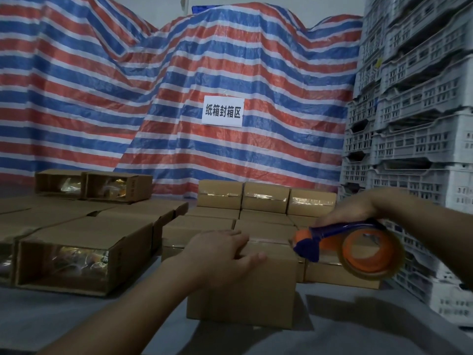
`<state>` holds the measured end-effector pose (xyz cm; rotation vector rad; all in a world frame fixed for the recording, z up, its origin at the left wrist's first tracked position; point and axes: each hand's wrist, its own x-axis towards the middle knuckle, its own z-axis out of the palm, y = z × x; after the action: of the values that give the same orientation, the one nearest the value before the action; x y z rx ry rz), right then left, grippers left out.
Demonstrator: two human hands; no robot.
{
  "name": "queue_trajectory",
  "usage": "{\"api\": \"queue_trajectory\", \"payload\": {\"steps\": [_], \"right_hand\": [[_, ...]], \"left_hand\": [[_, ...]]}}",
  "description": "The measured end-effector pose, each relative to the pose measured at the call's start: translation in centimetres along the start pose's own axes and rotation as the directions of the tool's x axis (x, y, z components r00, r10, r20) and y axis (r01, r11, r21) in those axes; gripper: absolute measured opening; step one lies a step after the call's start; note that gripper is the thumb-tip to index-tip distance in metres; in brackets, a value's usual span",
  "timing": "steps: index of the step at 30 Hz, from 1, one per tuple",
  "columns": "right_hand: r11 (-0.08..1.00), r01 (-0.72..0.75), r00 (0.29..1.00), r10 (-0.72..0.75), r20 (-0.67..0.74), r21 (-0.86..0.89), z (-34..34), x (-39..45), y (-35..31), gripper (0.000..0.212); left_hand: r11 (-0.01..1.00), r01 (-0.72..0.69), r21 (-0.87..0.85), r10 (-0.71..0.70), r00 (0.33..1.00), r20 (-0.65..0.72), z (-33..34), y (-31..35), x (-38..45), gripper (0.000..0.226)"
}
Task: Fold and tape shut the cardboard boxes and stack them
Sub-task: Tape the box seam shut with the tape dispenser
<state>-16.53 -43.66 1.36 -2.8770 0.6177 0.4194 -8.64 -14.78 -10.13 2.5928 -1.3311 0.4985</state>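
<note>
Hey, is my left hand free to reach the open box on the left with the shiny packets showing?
Probably yes. The left hand only rests flat on the box being taped, gripping nothing, and bare grey floor lies between it and the open box. The right hand holds the tape dispenser, well clear.

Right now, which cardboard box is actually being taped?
The nearest box, front and centre: the left hand presses its top while the right hand runs the tape dispenser there. Others lie untouched.
</note>
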Motion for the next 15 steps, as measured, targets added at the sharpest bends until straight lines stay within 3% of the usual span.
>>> {"api": "queue_trajectory", "payload": {"steps": [4,6,8,11,15], "right_hand": [[0.997,0.021,0.999,-0.018,-0.038,0.073,1.6,0.8,0.8,0.081],[0.995,0.029,0.998,-0.024,-0.06,0.092,1.7,0.8,1.3,0.09],[0.994,0.046,0.998,-0.041,-0.051,0.098,1.9,0.7,1.3,0.09],[0.992,0.043,0.998,-0.037,-0.05,0.117,2.2,0.5,1.2,0.08],[0.984,0.091,0.996,-0.086,-0.038,0.154,2.2,0.1,1.8,0.075]], "left_hand": [[0.982,0.072,-0.174,-0.061,0.996,0.065,-0.9,0.3,0.8,0.088],[0.991,0.042,-0.124,-0.033,0.997,0.075,-1.4,1.4,1.6,0.093],[0.998,-0.057,-0.041,0.06,0.996,0.067,-1.3,3.4,2.4,0.088],[0.984,-0.159,-0.083,0.166,0.982,0.091,-0.2,5.4,3.0,0.066],[0.983,-0.18,-0.037,0.183,0.98,0.083,1.0,5.2,3.4,0.067]]}}
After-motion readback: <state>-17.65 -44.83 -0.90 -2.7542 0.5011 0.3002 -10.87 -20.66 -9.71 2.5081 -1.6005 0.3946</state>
